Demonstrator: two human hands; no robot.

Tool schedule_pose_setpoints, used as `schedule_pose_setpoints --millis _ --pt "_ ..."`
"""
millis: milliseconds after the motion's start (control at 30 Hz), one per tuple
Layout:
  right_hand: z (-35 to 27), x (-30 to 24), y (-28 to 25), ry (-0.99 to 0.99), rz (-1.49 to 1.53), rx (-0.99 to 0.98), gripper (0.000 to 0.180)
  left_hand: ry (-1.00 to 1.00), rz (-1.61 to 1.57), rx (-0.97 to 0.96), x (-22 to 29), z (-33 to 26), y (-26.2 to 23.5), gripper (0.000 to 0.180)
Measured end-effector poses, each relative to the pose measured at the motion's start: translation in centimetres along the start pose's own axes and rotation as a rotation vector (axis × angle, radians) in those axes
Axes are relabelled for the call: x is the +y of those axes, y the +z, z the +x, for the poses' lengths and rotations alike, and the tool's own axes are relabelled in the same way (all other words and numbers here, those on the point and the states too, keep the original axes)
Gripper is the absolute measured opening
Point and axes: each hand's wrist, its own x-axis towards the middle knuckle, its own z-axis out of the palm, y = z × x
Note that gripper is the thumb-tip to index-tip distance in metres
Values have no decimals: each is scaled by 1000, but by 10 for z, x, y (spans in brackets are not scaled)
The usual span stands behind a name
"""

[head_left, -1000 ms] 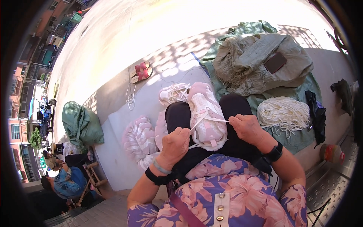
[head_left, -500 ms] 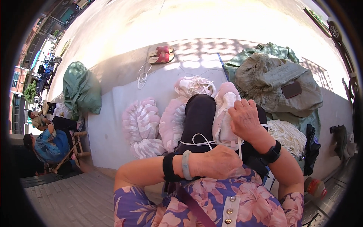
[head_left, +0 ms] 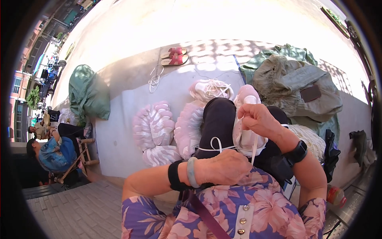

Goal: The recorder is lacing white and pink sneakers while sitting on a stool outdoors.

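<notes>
She wears a short-sleeved blouse point(head_left: 242, 211) in purple with a large pink and cream flower print, closed down the front by a pale placket with round metal buttons. A dark reddish strap point(head_left: 205, 215) runs slantwise across the chest. Black trousers point(head_left: 219, 119) cover the raised knees. On the left wrist sit a black band point(head_left: 174, 175) and a pale grey-green bangle point(head_left: 191, 172); the right wrist carries a black watch-like band point(head_left: 297, 152).

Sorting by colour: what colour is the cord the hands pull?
White, seen in the head view: the cord runs between both hands.
</notes>
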Motion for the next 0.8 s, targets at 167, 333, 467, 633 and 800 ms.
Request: schedule_pose_setpoints --millis 167,333,467,633,800 --pt "-6 -31 -64 176 837 -166 11 -169 144 28 -4 -29 -18 15" --pt "-37 -28 -164 152 586 2 14 -363 432 240 -17 -65 -38 9" --pt "-79 19 -212 269 311 52 17 -534 631 269 -25 -85 -50 6" --pt "-161 83 -219 477 205 76 15 -584 765 366 -47 -109 -49 5" --pt "-237 167 -186 546 17 54 14 -718 866 463 -75 -159 -45 3"
